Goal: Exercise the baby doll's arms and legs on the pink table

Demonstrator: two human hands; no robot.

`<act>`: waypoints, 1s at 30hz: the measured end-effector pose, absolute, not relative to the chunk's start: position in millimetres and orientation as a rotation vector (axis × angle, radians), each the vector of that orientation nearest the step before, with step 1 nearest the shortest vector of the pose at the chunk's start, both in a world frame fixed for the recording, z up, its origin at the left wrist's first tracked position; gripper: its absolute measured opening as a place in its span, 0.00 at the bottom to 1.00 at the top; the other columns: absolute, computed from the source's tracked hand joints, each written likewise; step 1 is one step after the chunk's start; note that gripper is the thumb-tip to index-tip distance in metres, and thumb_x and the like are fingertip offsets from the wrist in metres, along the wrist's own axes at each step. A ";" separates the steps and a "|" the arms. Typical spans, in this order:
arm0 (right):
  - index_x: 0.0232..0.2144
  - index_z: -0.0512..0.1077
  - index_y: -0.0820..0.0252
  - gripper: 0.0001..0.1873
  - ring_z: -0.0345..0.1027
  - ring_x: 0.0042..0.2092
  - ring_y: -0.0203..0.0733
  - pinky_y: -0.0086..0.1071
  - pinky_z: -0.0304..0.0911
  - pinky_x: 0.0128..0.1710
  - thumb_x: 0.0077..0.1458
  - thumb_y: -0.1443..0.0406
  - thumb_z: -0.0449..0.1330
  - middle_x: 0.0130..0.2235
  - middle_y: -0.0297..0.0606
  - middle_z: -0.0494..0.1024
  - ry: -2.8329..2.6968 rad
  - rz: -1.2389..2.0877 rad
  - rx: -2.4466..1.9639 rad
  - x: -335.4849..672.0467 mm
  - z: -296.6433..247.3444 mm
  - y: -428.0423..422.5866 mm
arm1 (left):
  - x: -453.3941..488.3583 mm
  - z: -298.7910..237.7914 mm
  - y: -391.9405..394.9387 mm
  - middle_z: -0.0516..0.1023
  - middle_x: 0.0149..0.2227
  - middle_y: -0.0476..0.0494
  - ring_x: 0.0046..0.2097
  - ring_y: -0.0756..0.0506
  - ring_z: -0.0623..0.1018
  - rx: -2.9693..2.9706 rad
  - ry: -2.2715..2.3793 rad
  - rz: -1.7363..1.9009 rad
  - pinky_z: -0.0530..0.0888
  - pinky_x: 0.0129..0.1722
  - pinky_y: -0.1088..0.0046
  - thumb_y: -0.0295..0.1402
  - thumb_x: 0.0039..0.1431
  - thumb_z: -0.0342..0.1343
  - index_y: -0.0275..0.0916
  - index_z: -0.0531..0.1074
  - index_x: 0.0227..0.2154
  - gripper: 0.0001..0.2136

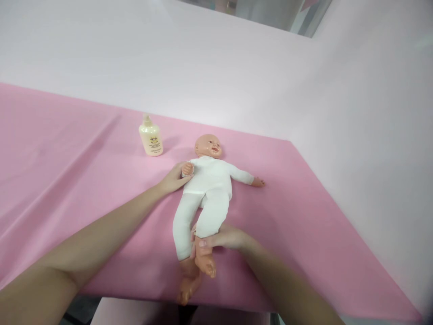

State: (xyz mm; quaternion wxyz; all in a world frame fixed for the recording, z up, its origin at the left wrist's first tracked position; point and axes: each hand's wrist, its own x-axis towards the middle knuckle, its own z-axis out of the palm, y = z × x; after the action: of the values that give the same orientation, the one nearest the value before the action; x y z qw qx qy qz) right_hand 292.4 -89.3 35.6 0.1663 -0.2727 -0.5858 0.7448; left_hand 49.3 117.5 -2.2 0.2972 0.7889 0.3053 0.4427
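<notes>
A baby doll [212, 176] with a white cloth body lies on its back on the pink table cover [287, 216], head toward the wall, feet at the near edge. My left hand [176, 177] is closed around the doll's arm on the left, just by its small fist. Lower down, my right hand [223, 238] grips one of the doll's legs above the foot, the thumb over the ankle and the fingers partly hidden behind it. The doll's other leg lies beside it, and its other arm stretches out to the right.
A cream pump bottle [151, 139] with a printed label stands to the left of the doll's head. White walls [237, 76] rise behind and to the right of the table. Folds run through the cover at the left.
</notes>
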 end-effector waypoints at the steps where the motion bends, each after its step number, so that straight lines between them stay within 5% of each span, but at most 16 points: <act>1: 0.48 0.80 0.63 0.35 0.82 0.55 0.53 0.46 0.73 0.64 0.61 0.39 0.78 0.46 0.47 0.87 -1.643 2.118 -0.793 292.3 35.5 -89.6 | 49.4 -2.0 117.4 0.87 0.45 0.37 0.49 0.34 0.85 2.101 0.807 1.172 0.83 0.59 0.52 0.62 0.69 0.64 0.43 0.80 0.45 0.25; 19: 0.47 0.81 0.63 0.32 0.82 0.54 0.54 0.45 0.75 0.59 0.60 0.43 0.80 0.45 0.48 0.87 -1.550 2.125 -0.829 290.9 36.9 -93.3 | 49.4 3.2 114.3 0.89 0.46 0.36 0.50 0.34 0.86 2.107 0.833 1.163 0.84 0.60 0.50 0.62 0.69 0.64 0.44 0.79 0.45 0.24; 30: 0.46 0.81 0.62 0.36 0.80 0.46 0.45 0.44 0.74 0.60 0.56 0.38 0.81 0.45 0.43 0.87 -1.559 2.121 -0.842 290.9 44.3 -92.7 | 50.0 4.2 114.0 0.88 0.45 0.37 0.49 0.34 0.85 2.090 0.818 1.155 0.83 0.60 0.52 0.63 0.68 0.65 0.44 0.79 0.45 0.25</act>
State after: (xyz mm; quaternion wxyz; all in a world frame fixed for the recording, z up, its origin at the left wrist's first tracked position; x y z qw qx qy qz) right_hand 290.9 -92.7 44.3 0.1879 -0.2992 -0.5542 0.7537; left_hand 50.0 114.0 4.2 0.3040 0.7888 0.3088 0.4359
